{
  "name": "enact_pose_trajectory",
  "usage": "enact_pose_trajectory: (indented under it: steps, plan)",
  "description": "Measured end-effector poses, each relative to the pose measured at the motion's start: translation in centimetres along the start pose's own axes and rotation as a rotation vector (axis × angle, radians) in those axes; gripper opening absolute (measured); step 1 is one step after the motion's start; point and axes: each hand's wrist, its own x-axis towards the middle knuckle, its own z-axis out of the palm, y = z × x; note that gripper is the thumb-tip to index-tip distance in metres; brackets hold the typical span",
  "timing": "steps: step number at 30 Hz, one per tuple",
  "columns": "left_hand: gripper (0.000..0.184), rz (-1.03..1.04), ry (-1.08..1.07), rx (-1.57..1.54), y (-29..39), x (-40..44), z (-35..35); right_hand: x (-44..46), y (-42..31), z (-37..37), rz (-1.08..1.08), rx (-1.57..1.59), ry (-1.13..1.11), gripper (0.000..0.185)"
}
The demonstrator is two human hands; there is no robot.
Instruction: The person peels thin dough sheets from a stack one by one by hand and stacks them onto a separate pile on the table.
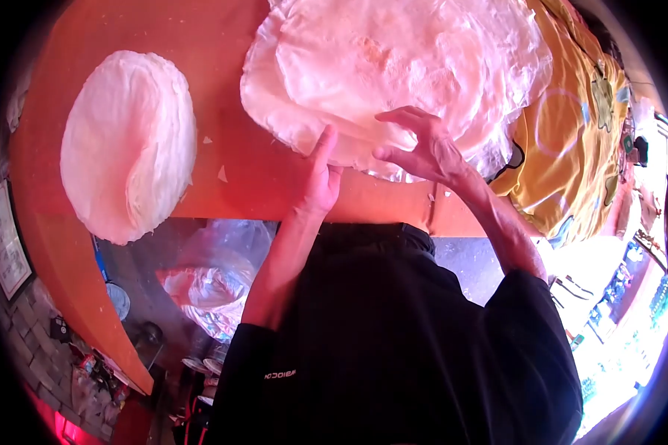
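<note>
A pile of large, thin, pale round sheets that look like flatbread point(393, 67) lies at the front of the orange table, its layers rippled and ragged at the rim. My left hand point(323, 178) is at the pile's near edge, held edge-on with one digit pointing up; part of its fingers is hidden. Over the near right part of the pile, my right hand point(423, 144) curves with thumb and fingers apart and nothing visible between them. Whether its fingertips touch the top sheet I cannot tell. To the left sits a smaller stack of folded sheets point(126, 148).
The orange table point(223, 96) carries a few small flakes between the stacks. Yellow patterned cloth point(564, 141) lies right of the pile. Below the table edge is a clear plastic bag point(208, 289). Bright clutter point(631, 259) fills the far right.
</note>
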Motion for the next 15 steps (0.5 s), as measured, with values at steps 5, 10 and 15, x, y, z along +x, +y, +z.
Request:
enact_pose_trajectory:
  steps: [5, 10, 15]
  plan:
    - [0.038, 0.069, 0.036, 0.149, -1.4, 0.8, -0.2, 1.2, -0.3, 1.7, -0.041, -0.114, 0.028, 0.035]
    - [0.041, 0.126, -0.066, 0.249, -1.3, 0.0, 0.9, 2.0, -1.5, 1.5, 0.032, -0.092, 0.120, 0.020]
    - [0.046, 0.139, 0.009, 0.173, -2.3, -0.5, -1.3, 5.0, 2.8, -2.2, -0.065, -0.590, 0.130, 0.008]
